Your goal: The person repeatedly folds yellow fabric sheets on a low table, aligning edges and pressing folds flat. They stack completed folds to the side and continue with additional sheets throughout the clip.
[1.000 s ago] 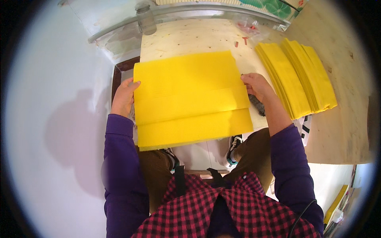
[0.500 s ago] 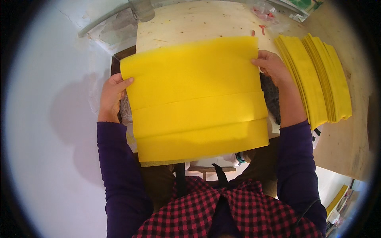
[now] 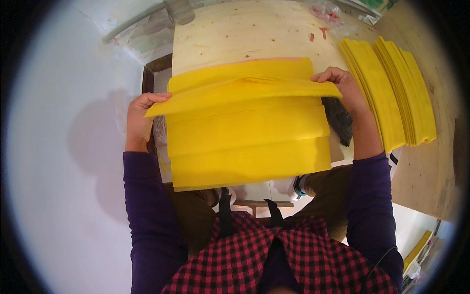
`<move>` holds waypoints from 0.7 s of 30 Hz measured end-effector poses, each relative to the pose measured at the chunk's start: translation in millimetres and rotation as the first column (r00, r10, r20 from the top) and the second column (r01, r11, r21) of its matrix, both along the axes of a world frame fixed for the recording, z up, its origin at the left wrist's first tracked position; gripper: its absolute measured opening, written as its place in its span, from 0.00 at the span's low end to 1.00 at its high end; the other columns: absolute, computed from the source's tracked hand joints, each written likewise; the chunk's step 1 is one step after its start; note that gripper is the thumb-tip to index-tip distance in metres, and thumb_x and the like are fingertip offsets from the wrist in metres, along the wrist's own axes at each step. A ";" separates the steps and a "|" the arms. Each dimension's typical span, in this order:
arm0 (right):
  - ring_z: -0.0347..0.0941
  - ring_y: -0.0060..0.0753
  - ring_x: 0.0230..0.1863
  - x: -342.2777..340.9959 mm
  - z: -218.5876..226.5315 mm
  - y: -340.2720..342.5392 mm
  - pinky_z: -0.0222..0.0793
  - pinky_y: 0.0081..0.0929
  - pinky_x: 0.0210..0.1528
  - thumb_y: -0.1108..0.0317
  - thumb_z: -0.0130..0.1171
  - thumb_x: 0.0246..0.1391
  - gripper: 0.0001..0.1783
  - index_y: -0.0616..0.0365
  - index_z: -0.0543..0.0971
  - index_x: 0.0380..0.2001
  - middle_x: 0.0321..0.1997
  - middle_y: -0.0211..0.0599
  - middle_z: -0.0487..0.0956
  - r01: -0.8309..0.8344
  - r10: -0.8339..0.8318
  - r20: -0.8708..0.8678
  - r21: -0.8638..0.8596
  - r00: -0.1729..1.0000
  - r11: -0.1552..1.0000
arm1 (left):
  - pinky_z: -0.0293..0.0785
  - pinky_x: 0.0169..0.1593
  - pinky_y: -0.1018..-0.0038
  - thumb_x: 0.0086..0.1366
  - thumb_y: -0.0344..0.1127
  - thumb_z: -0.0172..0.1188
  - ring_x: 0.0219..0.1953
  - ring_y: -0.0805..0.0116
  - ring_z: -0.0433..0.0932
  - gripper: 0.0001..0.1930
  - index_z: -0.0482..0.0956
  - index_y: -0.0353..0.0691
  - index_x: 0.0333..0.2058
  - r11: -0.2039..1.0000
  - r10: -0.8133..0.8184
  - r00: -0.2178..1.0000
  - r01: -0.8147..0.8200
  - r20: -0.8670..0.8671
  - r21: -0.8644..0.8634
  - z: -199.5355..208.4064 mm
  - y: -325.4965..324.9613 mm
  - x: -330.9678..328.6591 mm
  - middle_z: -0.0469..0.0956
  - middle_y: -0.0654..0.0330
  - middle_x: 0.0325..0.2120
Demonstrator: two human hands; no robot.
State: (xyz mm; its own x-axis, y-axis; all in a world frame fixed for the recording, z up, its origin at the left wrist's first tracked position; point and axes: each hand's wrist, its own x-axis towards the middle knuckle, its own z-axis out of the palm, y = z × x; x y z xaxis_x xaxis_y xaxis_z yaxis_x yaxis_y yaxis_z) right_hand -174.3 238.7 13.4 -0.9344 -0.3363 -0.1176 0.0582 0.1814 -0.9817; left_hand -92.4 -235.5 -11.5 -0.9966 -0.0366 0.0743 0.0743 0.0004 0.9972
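Observation:
A thin yellow fabric sheet stretches between my hands, its upper part folded over into a raised, slightly drooping band. My left hand pinches the band's left end between thumb and fingers. At the other end, my right hand grips the right corner, with fingers curled over it. Below and behind the band lie more yellow fabric layers with stepped, overlapping edges, resting over the near edge of the board and above my lap. Whether these layers are one piece with the held sheet I cannot tell.
Folded yellow fabric bundles stand side by side at the right. The pale wooden board extends away, with small red strips and a clear plastic bag at its far right. A white wall rises at the left.
The sheet's far part, held up flat before, now folds toward me into a narrow band. Both hands have lowered slightly, and a layer with a reddish far edge shows behind it.

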 end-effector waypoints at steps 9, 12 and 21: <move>0.74 0.23 0.43 12.3 -14.7 4.8 0.69 0.20 0.49 0.85 0.53 0.49 0.08 0.60 0.75 0.24 0.43 0.36 0.80 -0.114 0.123 -0.107 0.093 0.987 0.989 | 0.76 0.48 0.73 0.57 0.17 0.56 0.43 0.65 0.78 0.06 0.78 0.33 0.32 0.990 -0.079 0.996 0.076 -0.028 -0.115 -18.3 -13.6 12.9 0.76 0.51 0.46; 0.73 0.24 0.44 12.1 -12.3 2.4 0.67 0.20 0.51 0.86 0.50 0.49 0.09 0.60 0.74 0.23 0.42 0.36 0.81 -0.102 0.127 -0.157 0.159 0.979 0.982 | 0.75 0.47 0.74 0.56 0.16 0.57 0.43 0.66 0.78 0.06 0.79 0.33 0.31 0.978 -0.093 0.994 0.082 -0.048 -0.194 -25.4 -16.2 12.1 0.76 0.53 0.46; 0.73 0.24 0.44 15.3 -9.1 -3.6 0.65 0.21 0.53 0.82 0.45 0.50 0.09 0.61 0.75 0.25 0.39 0.33 0.81 -0.028 0.055 -0.158 0.170 0.986 0.985 | 0.70 0.49 0.74 0.48 0.17 0.61 0.45 0.65 0.75 0.07 0.80 0.35 0.26 0.887 -0.062 0.996 0.027 -0.060 -0.461 -24.8 -10.3 13.5 0.78 0.57 0.41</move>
State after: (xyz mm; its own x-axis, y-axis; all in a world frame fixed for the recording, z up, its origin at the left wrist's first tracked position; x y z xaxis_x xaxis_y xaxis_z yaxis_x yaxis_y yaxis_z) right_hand -159.0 235.2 4.3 -0.9312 -0.3637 -0.0243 -0.1092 0.3420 -0.9333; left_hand -78.9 -245.8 -36.4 -0.9877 0.0632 0.1428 0.1559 0.4517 0.8784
